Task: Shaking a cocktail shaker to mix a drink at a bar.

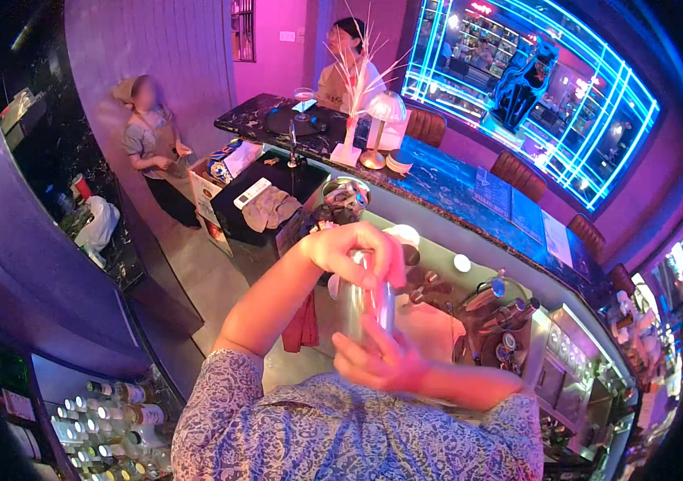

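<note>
In front of my chest, a shiny metal cocktail shaker (pixel 353 306) is held between both hands, slightly blurred. My left hand (pixel 360 252) comes from the picture's left side and grips the shaker's top, fingers curled over it. From the right side, my right hand (pixel 377 358) wraps around the shaker's lower part. Beyond the shaker lies the bar's work counter, with a metal bucket (pixel 347 193) behind my left hand and metal jugs (pixel 485 297) to the right. A red cloth (pixel 301 324) hangs below my left forearm.
A marble bar top (pixel 437 180) runs across, bearing a mushroom-shaped lamp (pixel 384 108), a white branch decoration (pixel 347 147) and a coupe glass (pixel 303 95). One person (pixel 155 132) stands at the left; another (pixel 347 78) is behind the bar top. Several bottles (pixel 131 415) stand lower left.
</note>
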Demonstrator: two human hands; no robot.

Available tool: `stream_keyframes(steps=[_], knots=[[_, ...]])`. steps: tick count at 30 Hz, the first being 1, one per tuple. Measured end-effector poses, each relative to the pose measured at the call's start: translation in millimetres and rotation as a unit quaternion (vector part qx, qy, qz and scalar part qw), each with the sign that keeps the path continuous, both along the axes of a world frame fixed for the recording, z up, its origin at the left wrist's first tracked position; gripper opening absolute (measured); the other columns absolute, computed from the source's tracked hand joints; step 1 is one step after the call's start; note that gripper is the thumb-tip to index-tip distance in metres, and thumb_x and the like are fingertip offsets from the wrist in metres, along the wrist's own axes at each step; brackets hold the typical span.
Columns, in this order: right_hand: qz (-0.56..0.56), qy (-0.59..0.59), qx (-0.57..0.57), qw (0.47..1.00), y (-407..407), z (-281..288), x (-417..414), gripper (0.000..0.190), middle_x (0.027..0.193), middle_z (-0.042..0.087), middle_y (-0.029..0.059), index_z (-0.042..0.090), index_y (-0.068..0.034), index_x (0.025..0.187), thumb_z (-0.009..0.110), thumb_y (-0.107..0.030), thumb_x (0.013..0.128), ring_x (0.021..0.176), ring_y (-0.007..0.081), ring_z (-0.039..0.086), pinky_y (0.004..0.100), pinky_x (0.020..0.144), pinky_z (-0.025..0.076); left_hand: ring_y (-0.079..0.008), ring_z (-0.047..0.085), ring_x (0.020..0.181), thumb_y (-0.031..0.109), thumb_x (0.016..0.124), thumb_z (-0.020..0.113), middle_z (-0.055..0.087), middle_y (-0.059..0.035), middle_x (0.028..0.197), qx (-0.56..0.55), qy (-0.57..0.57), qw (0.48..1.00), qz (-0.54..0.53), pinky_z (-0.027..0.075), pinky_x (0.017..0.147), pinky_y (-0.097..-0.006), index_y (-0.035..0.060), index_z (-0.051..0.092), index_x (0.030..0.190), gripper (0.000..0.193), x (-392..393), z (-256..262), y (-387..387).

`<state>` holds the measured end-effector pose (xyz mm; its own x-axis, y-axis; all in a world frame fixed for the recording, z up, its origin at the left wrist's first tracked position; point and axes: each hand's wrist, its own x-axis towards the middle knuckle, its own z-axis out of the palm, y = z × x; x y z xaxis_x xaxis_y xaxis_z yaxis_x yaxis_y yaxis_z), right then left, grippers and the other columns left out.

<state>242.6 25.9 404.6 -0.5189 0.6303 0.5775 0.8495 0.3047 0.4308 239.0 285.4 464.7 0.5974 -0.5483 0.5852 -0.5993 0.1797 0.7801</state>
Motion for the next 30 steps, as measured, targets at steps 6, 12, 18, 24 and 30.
stream_keyframes(steps=[6, 12, 18, 24, 30], knots=[[0.045, 0.403, -0.059, 0.912, 44.1, 56.6, 30.2, 0.041, 0.142, 0.062, 0.0124, 0.068, -0.015, 0.110, 0.078, -0.007, 0.071, 0.142, 0.0473, 0.051, 0.0598, 0.112, 0.047, -0.0252, 0.069, 0.096, 0.028, 0.101, 0.067, 0.074, -0.0151, 0.106, -0.194, 0.264, 0.922, 0.209, 0.056, 0.090, -0.0397, 0.0032, 0.071, 0.105, 0.025, 19.3, -63.8, 17.1], [-0.005, 0.364, -0.056, 0.930, -4.1, 58.5, -13.8, 0.039, 0.140, 0.063, 0.0125, 0.068, -0.015, 0.106, 0.077, -0.010, 0.068, 0.142, 0.0471, 0.052, 0.0592, 0.113, 0.046, -0.0235, 0.069, 0.095, 0.029, 0.101, 0.068, 0.075, -0.0136, 0.105, -0.065, 0.168, 0.977, 0.115, 0.055, 0.092, -0.0385, 0.0027, 0.072, 0.105, 0.027, 15.5, -26.1, 2.8], [0.031, 0.276, -0.051, 0.959, 22.0, 30.1, 28.5, 0.034, 0.142, 0.064, 0.0111, 0.071, -0.014, 0.111, 0.080, -0.014, 0.078, 0.147, 0.0449, 0.047, 0.0614, 0.116, 0.045, -0.0219, 0.067, 0.093, 0.024, 0.100, 0.070, 0.075, -0.0120, 0.109, 0.001, 0.104, 0.983, 0.153, 0.054, 0.093, -0.0364, 0.0050, 0.073, 0.103, 0.019, 38.8, -47.1, 25.1], [-0.014, 0.436, -0.037, 0.899, -0.6, 94.5, 4.7, 0.031, 0.139, 0.067, 0.0104, 0.071, -0.012, 0.110, 0.080, -0.014, 0.081, 0.149, 0.0419, 0.047, 0.0608, 0.116, 0.045, -0.0166, 0.066, 0.093, 0.011, 0.092, 0.077, 0.076, -0.0038, 0.104, -0.137, 0.278, 0.934, 0.176, 0.054, 0.092, -0.0332, 0.0062, 0.078, 0.100, 0.009, 33.8, -16.8, -3.7], [-0.021, 0.082, -0.078, 0.993, -15.0, 0.2, 18.4, 0.038, 0.139, 0.065, 0.0102, 0.070, -0.012, 0.107, 0.079, -0.011, 0.069, 0.148, 0.0459, 0.047, 0.0630, 0.117, 0.044, -0.0178, 0.066, 0.096, 0.021, 0.101, 0.066, 0.076, -0.0058, 0.107, 0.059, 0.134, 0.987, 0.064, 0.053, 0.093, -0.0337, 0.0027, 0.079, 0.101, 0.022, 29.2, -3.8, -9.3]])
